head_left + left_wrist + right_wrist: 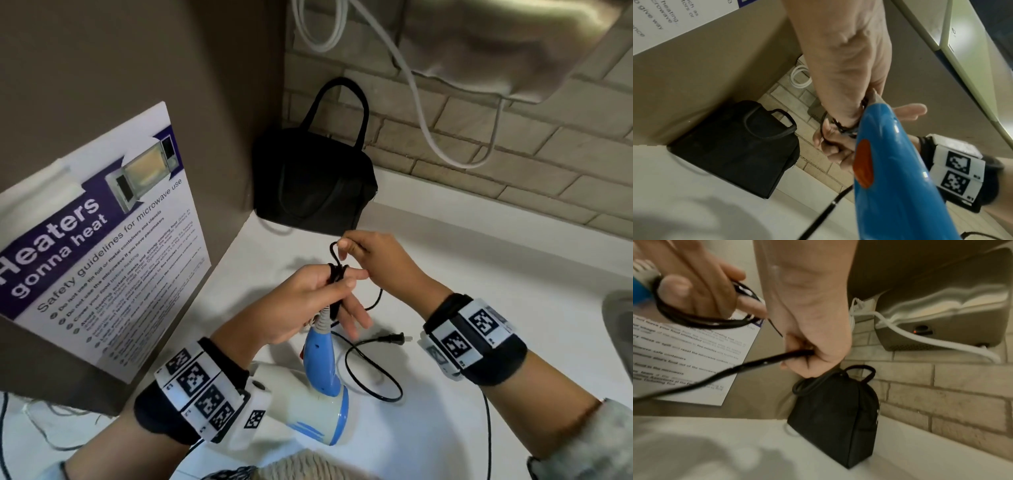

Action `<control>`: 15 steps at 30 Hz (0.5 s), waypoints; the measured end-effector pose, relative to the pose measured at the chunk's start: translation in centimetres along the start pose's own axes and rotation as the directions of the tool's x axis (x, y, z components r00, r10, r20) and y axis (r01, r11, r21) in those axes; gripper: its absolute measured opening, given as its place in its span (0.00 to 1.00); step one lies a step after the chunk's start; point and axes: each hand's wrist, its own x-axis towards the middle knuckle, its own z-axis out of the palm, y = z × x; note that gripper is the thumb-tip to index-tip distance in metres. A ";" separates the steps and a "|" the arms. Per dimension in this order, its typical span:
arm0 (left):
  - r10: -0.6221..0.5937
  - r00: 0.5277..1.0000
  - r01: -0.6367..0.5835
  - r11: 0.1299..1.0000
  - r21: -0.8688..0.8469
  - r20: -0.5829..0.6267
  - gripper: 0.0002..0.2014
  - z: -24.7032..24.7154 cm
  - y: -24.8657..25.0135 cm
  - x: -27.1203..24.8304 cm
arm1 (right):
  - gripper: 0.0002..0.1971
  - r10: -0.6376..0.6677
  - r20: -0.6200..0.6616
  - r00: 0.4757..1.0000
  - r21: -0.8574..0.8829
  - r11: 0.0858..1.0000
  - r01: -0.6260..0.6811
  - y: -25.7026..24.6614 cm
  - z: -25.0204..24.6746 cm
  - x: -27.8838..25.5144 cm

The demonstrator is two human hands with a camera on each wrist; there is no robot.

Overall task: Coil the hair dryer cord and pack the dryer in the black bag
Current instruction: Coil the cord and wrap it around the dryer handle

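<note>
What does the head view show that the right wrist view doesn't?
Head only: the plug and slack cord lying loose on the counter, the white dryer body with its blue handle, and both wrist bands.

Right wrist only: a grey wall unit's underside with a red light, and the right hand seen from below, gripping the cord.

Both: the black bag upright in the corner, the microwave safety poster, the brick wall, the white cable, and the left hand holding the coiled loops.
</note>
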 end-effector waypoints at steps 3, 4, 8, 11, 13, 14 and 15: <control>0.055 0.998 -0.056 0.994 -0.098 -0.009 0.22 0.2 -0.2 -0.4 | 0.13 0.055 0.129 0.990 0.131 0.989 -0.072 0.8 1.4 -1.4; 0.074 0.997 -0.076 0.988 -0.134 -0.020 0.22 0.2 -0.2 -0.5 | 0.12 0.080 0.203 0.976 0.125 0.986 -0.107 0.8 1.9 -2.2; 0.102 0.983 -0.137 0.958 -0.251 -0.150 0.23 0.0 -0.7 -0.3 | 0.13 0.121 0.344 0.931 0.045 0.988 -0.145 0.4 4.1 -5.1; 0.114 0.966 -0.180 0.940 -0.290 -0.231 0.21 -0.5 -1.0 0.1 | 0.11 0.108 0.388 0.915 -0.051 0.994 -0.096 -1.0 4.2 -7.1; 0.120 0.955 -0.193 0.946 -0.262 -0.271 0.22 -0.7 -1.1 0.3 | 0.09 0.109 0.412 0.905 -0.070 0.994 -0.088 -2.1 3.6 -8.3; 0.119 0.951 -0.193 0.950 -0.247 -0.287 0.23 -0.8 -1.1 0.4 | 0.09 0.106 0.413 0.905 -0.080 0.994 -0.080 -2.6 3.2 -8.9; 0.116 0.948 -0.190 0.953 -0.236 -0.296 0.23 -0.8 -1.1 0.6 | 0.09 0.099 0.404 0.910 -0.080 0.994 -0.073 -3.1 2.7 -9.3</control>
